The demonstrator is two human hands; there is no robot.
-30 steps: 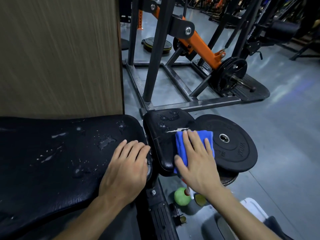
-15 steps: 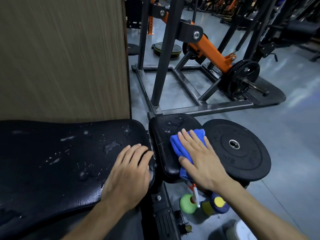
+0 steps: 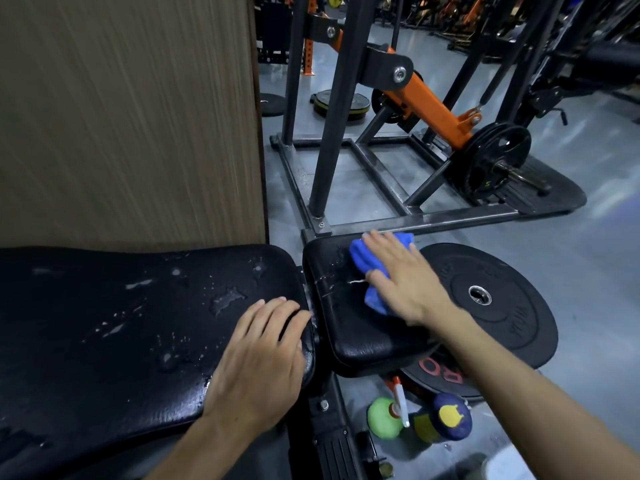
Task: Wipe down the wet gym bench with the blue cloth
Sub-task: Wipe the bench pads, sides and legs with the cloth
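Note:
The black gym bench has a long back pad point(image 3: 104, 323) speckled with water drops and a smaller seat pad point(image 3: 349, 330) to its right. My right hand point(image 3: 405, 282) lies flat on the blue cloth point(image 3: 363, 261), pressing it onto the far part of the seat pad. A thin white scratch shows on the pad beside the cloth. My left hand point(image 3: 263, 362) rests palm down on the right end of the back pad, fingers together, holding nothing.
A black weight plate point(image 3: 502, 306) lies right of the seat pad. A spray bottle point(image 3: 398, 403), a green ball point(image 3: 381, 419) and a blue-yellow object point(image 3: 450, 415) sit on the floor below. A wooden panel point(image 3: 131, 116) stands behind the bench; an orange-armed machine point(image 3: 433, 109) stands beyond.
My right hand has pushed the blue cloth from the near-middle of the seat pad toward its far edge. My left hand has stayed on the back pad.

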